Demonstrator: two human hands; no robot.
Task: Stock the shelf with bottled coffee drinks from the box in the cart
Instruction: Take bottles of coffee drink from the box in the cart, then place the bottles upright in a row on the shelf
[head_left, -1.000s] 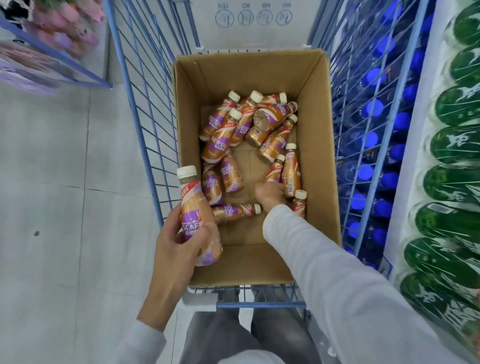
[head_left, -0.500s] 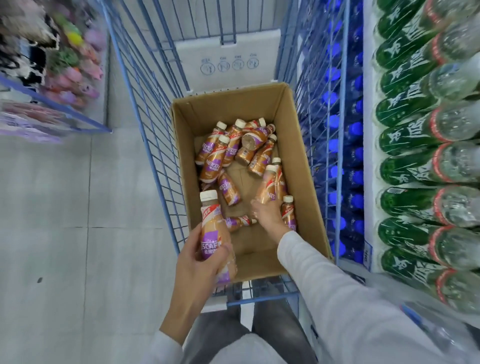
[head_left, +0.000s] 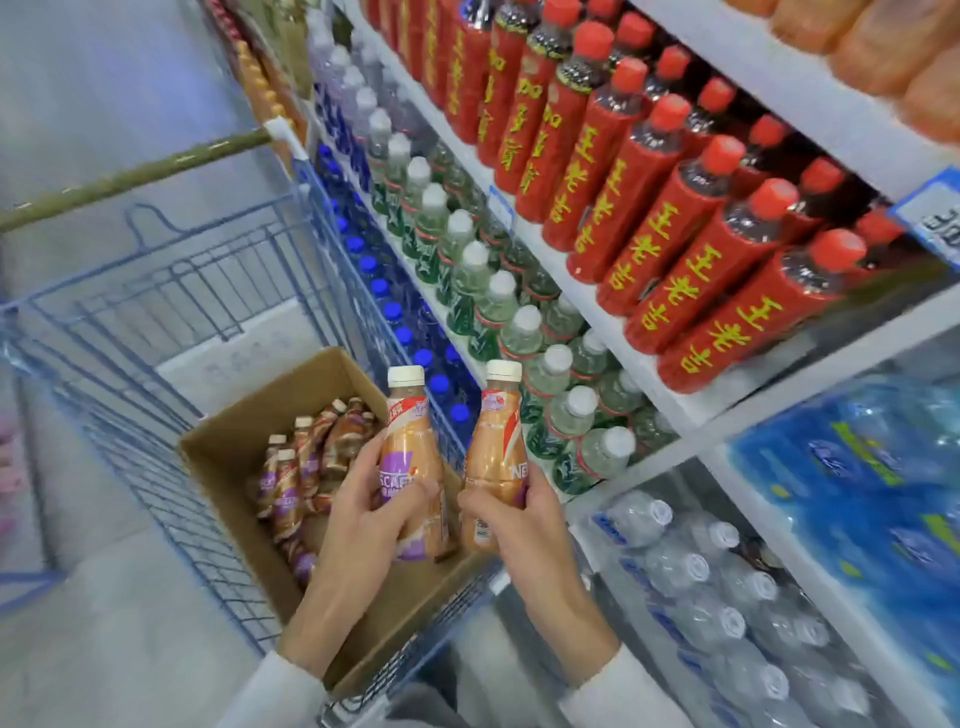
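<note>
Two coffee bottles (head_left: 410, 447), one per hand (head_left: 363, 525)

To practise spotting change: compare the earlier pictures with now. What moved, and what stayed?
The right hand took a coffee bottle from the box and lifted it upright beside the second bottle, which the left hand kept in its grip. The box stays in the cart.

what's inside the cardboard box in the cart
The cardboard box holds a jumble of coffee bottles, mostly lying down. The left hand and the bottle it grips cover the box's right part, hiding whatever lies there.
</note>
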